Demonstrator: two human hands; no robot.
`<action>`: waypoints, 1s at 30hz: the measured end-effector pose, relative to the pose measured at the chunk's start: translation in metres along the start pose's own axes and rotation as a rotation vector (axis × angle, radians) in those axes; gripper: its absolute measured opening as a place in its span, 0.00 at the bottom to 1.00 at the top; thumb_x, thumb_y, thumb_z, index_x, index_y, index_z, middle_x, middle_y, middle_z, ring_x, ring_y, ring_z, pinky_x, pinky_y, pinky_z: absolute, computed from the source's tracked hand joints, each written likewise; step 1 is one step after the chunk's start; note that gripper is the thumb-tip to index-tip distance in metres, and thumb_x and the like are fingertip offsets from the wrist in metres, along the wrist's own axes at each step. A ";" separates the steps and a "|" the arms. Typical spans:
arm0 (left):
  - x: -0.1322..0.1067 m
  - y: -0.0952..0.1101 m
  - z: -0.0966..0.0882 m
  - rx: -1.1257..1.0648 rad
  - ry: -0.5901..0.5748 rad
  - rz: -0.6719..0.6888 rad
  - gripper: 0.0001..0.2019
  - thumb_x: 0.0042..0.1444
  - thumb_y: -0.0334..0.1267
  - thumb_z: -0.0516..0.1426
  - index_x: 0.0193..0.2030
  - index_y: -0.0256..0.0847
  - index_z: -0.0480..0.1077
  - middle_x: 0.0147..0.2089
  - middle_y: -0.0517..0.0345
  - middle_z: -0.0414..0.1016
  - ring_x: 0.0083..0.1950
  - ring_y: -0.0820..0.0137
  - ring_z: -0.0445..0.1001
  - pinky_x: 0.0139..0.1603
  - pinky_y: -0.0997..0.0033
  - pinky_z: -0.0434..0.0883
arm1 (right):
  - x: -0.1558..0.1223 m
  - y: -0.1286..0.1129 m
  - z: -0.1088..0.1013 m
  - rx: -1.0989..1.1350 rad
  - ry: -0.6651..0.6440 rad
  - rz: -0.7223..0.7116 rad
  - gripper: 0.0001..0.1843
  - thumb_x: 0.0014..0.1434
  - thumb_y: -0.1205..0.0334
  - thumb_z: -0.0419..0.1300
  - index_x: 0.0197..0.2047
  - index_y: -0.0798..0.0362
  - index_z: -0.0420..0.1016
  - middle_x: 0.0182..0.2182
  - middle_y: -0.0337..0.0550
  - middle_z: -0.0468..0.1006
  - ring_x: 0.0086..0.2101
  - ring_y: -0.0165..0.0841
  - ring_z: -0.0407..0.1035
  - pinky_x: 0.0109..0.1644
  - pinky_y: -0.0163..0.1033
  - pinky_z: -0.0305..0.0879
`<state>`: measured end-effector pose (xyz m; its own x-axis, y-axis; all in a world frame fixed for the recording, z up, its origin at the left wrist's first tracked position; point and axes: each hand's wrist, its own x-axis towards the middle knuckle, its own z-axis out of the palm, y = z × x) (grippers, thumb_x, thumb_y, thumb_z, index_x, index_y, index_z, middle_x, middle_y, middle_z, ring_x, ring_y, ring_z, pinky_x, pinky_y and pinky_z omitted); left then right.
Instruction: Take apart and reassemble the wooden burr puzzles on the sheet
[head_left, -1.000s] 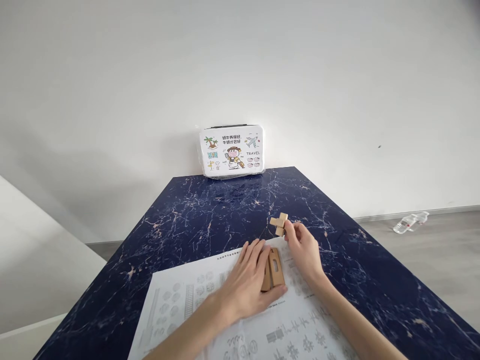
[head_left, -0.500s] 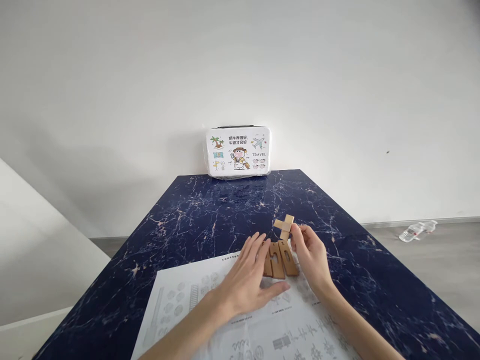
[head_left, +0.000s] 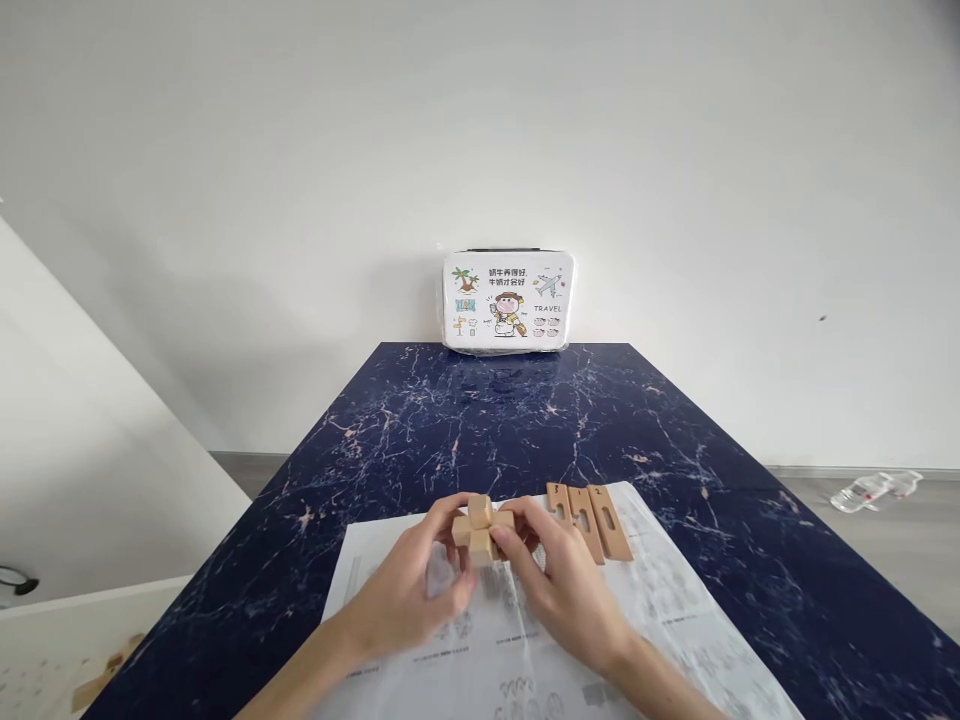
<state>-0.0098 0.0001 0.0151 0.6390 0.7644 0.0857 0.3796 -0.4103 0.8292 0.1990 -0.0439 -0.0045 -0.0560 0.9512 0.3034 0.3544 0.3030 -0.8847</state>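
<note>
Block [head_left: 478,536]: pale wood, squared crossing arms, held over printed paper [head_left: 442,672]
Left hand [head_left: 397,592]: block's left side gripped
Right hand [head_left: 570,592]: right side gripped, thumb pressed against wood
Slats [head_left: 595,538]: three, brown, numbered, cut out, laid side by side
Table [head_left: 480,430]: dark blue, marble-veined

Tabletop [head_left: 480,430], centre: dark blue, white and pinkish marble veining | Case [head_left: 508,300], upper centre: white, multicolour cartoon print, black lettering | Sheet [head_left: 660,590], bottom centre: white, grey print | Wooden block piece [head_left: 480,528], lower centre: pale tan | Slats [head_left: 591,530], lower right of centre: brown, black digits | Wall [head_left: 480,120], top: pale grey
</note>
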 end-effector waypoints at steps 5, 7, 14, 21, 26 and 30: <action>-0.005 -0.012 -0.001 -0.066 -0.021 -0.030 0.38 0.60 0.47 0.66 0.74 0.52 0.57 0.47 0.57 0.75 0.45 0.62 0.74 0.53 0.54 0.76 | -0.008 0.014 0.008 0.016 -0.037 0.011 0.12 0.75 0.55 0.52 0.49 0.48 0.74 0.32 0.40 0.81 0.31 0.35 0.73 0.37 0.40 0.67; -0.004 -0.014 -0.001 -0.085 -0.030 -0.039 0.37 0.61 0.52 0.66 0.74 0.52 0.59 0.49 0.55 0.76 0.47 0.60 0.75 0.54 0.53 0.76 | -0.010 0.016 0.007 0.026 -0.062 0.003 0.12 0.75 0.55 0.51 0.50 0.48 0.74 0.32 0.40 0.81 0.31 0.34 0.73 0.37 0.39 0.68; 0.001 -0.013 -0.005 -0.187 -0.070 -0.080 0.30 0.62 0.51 0.67 0.68 0.50 0.66 0.57 0.52 0.78 0.56 0.55 0.78 0.59 0.50 0.76 | -0.014 0.019 0.004 -0.046 -0.102 -0.010 0.10 0.74 0.58 0.53 0.52 0.48 0.74 0.34 0.39 0.82 0.32 0.35 0.74 0.37 0.40 0.70; 0.001 -0.010 -0.006 -0.219 -0.112 -0.062 0.30 0.63 0.51 0.67 0.69 0.49 0.67 0.57 0.50 0.78 0.56 0.54 0.78 0.57 0.50 0.77 | -0.020 0.023 0.003 -0.149 -0.069 -0.082 0.09 0.75 0.57 0.55 0.52 0.46 0.74 0.36 0.40 0.83 0.31 0.35 0.74 0.36 0.40 0.69; 0.000 -0.012 -0.005 -0.230 -0.102 -0.048 0.30 0.63 0.51 0.67 0.69 0.49 0.67 0.56 0.51 0.78 0.55 0.55 0.78 0.57 0.51 0.76 | -0.022 0.025 0.003 -0.162 -0.071 -0.088 0.10 0.75 0.56 0.54 0.53 0.46 0.74 0.35 0.39 0.82 0.30 0.35 0.73 0.35 0.40 0.68; -0.001 -0.014 -0.006 -0.242 -0.084 -0.042 0.31 0.63 0.51 0.67 0.70 0.51 0.66 0.60 0.52 0.77 0.59 0.53 0.77 0.61 0.49 0.74 | -0.021 0.024 0.003 -0.101 -0.079 -0.032 0.08 0.74 0.55 0.55 0.51 0.46 0.73 0.34 0.40 0.80 0.31 0.36 0.72 0.34 0.40 0.68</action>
<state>-0.0198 0.0086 0.0066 0.6830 0.7304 0.0104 0.2428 -0.2404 0.9398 0.2058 -0.0561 -0.0331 -0.1405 0.9438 0.2991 0.4435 0.3301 -0.8333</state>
